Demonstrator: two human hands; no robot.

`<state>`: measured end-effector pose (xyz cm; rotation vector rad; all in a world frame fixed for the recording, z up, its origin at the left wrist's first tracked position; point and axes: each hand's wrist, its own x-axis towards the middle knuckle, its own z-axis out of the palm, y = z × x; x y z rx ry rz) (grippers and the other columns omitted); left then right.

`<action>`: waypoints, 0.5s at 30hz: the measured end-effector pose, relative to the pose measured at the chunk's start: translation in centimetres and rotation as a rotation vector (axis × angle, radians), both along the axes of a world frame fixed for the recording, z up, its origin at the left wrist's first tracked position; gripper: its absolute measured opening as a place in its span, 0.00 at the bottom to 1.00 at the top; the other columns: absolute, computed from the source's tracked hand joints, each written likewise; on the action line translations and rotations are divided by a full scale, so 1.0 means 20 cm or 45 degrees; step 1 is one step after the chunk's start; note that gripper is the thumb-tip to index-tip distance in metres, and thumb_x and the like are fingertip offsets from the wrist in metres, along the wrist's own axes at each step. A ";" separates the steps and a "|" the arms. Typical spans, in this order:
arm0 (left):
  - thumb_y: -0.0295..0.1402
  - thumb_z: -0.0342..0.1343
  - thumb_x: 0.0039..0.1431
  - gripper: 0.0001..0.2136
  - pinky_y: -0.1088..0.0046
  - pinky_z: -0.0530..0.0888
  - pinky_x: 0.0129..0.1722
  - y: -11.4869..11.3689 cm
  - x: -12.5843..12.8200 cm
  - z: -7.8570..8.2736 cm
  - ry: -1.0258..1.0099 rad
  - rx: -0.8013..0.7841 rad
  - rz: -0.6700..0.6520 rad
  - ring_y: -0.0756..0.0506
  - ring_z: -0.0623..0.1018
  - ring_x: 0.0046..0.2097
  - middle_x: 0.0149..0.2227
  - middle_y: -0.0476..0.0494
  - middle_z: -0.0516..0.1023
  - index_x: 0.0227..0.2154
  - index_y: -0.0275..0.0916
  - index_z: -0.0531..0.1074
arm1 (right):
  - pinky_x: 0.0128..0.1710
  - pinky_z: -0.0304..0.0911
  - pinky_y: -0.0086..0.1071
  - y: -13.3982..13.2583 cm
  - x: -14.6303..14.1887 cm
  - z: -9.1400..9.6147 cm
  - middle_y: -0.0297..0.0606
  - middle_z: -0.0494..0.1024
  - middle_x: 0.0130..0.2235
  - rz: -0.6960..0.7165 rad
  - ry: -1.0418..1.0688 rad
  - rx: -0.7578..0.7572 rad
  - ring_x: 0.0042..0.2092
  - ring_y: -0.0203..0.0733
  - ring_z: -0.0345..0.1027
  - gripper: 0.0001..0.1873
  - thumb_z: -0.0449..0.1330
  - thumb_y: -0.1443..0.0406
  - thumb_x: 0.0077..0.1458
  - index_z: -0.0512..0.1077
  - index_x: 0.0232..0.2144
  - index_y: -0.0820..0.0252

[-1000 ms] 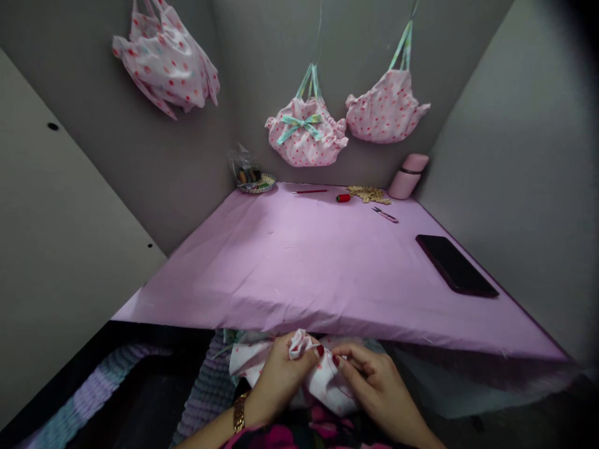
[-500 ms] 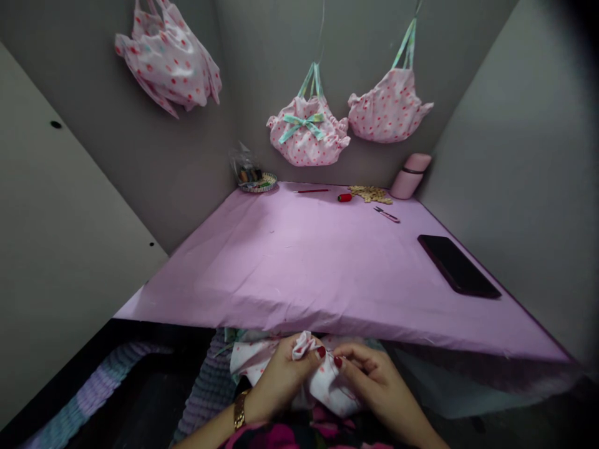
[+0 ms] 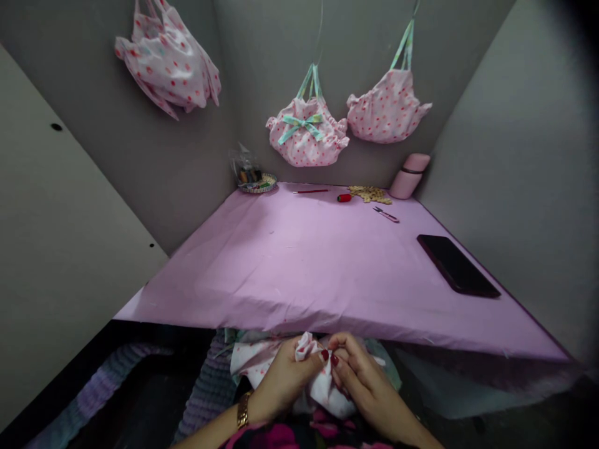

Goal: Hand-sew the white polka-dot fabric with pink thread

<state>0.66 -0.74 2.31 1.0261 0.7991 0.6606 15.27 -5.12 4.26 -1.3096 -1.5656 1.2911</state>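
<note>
The cloth (image 3: 325, 396) lies between our left hand (image 3: 284, 379) and right hand (image 3: 365, 379), just before the desk (image 3: 304, 262). On it we have the dish (image 3: 272, 179) at eleven o'clock, the spool (image 3: 344, 197) at twelve, the snips (image 3: 387, 215), with the flask (image 3: 407, 184) behind them, at one, and the phone (image 3: 457, 267) at two.

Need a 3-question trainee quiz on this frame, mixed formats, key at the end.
1. True or false: the left hand grips the spotted fabric, with the right hand close beside it.
2. Which is nearest the pink bottle? A) red spool B) tan pile C) woven dish
3. Fill in: the gold band is on the ___ wrist.

Key: 1. True. 2. B. 3. Left.
</note>
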 end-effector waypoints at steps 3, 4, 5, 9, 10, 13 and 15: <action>0.42 0.55 0.48 0.14 0.74 0.61 0.27 -0.01 0.01 0.01 -0.030 -0.024 -0.014 0.51 0.64 0.25 0.22 0.51 0.63 0.24 0.36 0.62 | 0.23 0.51 0.25 0.01 -0.01 0.00 0.27 0.61 0.23 0.032 -0.081 0.025 0.24 0.33 0.54 0.08 0.41 0.59 0.61 0.55 0.38 0.57; 0.41 0.55 0.47 0.13 0.74 0.61 0.27 -0.01 0.01 0.01 -0.007 -0.011 -0.017 0.51 0.64 0.25 0.22 0.51 0.63 0.24 0.36 0.62 | 0.23 0.51 0.25 0.01 -0.01 0.00 0.27 0.61 0.22 0.028 -0.110 0.027 0.23 0.33 0.54 0.08 0.42 0.60 0.61 0.56 0.38 0.57; 0.41 0.56 0.47 0.13 0.75 0.60 0.26 0.00 0.01 0.02 0.029 0.012 -0.012 0.51 0.63 0.25 0.22 0.51 0.62 0.23 0.36 0.62 | 0.22 0.51 0.25 0.02 -0.01 0.01 0.27 0.61 0.21 0.019 -0.139 0.035 0.23 0.33 0.55 0.09 0.42 0.60 0.61 0.57 0.36 0.57; 0.40 0.56 0.46 0.13 0.76 0.57 0.25 0.00 0.01 0.04 0.155 0.130 0.028 0.53 0.58 0.24 0.21 0.53 0.58 0.21 0.37 0.59 | 0.34 0.57 0.29 0.03 0.00 0.02 0.36 0.67 0.30 -0.111 -0.210 0.288 0.34 0.39 0.63 0.10 0.48 0.61 0.59 0.65 0.30 0.58; 0.40 0.56 0.47 0.13 0.77 0.56 0.25 0.00 0.01 0.05 0.166 0.152 0.035 0.53 0.57 0.25 0.21 0.53 0.57 0.21 0.37 0.59 | 0.38 0.57 0.31 0.03 0.00 0.02 0.38 0.68 0.35 -0.182 -0.170 0.357 0.39 0.41 0.63 0.09 0.50 0.62 0.57 0.67 0.29 0.58; 0.40 0.55 0.47 0.13 0.76 0.58 0.26 0.00 0.01 0.04 0.168 0.141 0.039 0.52 0.58 0.25 0.22 0.53 0.59 0.21 0.37 0.60 | 0.31 0.60 0.28 0.04 0.01 0.06 0.37 0.69 0.36 -0.463 0.295 0.255 0.31 0.36 0.65 0.07 0.53 0.60 0.55 0.65 0.29 0.57; 0.40 0.55 0.47 0.13 0.76 0.58 0.27 0.00 0.01 0.04 0.144 0.086 0.046 0.52 0.59 0.26 0.22 0.52 0.60 0.21 0.37 0.60 | 0.18 0.54 0.22 0.06 0.05 0.10 0.31 0.69 0.27 -0.612 0.707 0.025 0.19 0.29 0.57 0.09 0.57 0.59 0.52 0.61 0.30 0.55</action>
